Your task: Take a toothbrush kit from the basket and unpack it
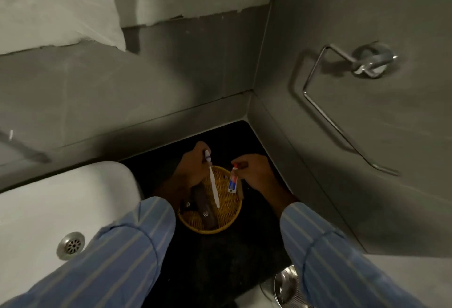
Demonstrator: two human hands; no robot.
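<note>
Fingers (195, 158) closed around toothbrush (213, 183); right fingers (241, 163) pinching toothpaste tube (233, 181).

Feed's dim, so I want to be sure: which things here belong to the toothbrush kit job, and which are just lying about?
Part of the job:
- toothbrush, in left hand
- small toothpaste tube, in right hand
- wicker basket
- dark packets left in the basket

Just lying about:
- white sink and its drain
- towel ring on the wall
- shiny metal object, bottom edge

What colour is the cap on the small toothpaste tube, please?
Red, on the toothpaste tube held in the right hand, in the head view.
</note>
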